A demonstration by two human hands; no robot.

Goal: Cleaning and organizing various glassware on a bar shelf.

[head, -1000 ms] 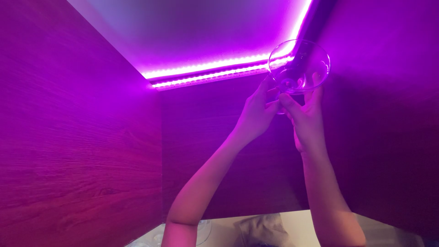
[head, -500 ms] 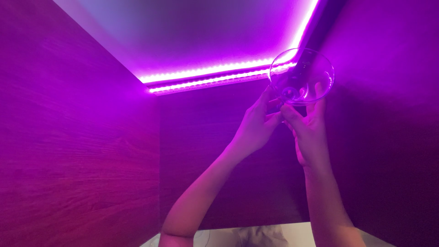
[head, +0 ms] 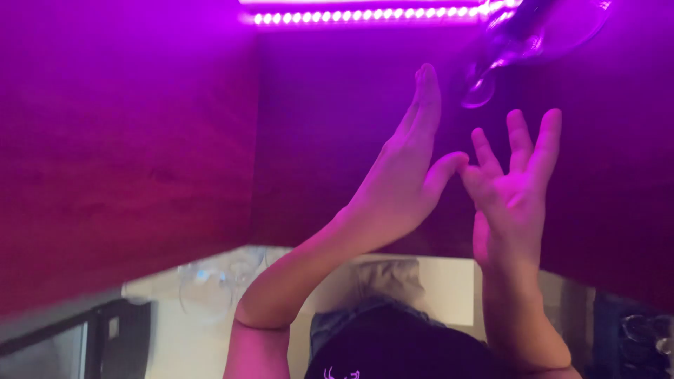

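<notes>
Magenta light from an LED strip (head: 365,14) floods the head view, tinting the wood-grain cabinet panels (head: 119,140) on the left side and the back. Both hands are raised with fingers spread and grip nothing: the left hand (head: 404,179) stands edge-on, fingers straight up and together, its thumb tip touching or nearly touching the right hand (head: 512,186), whose palm faces the camera with fingers fanned. A clear wine glass (head: 519,42) hangs upside down near the top right corner, its round bowl just above and between the fingertips, apart from both hands (its foot is cut off by the frame edge). Lower down, pale and out of the pink glow, more clear glasses (head: 207,284) stand on a light counter (head: 175,337) at the lower left.
</notes>
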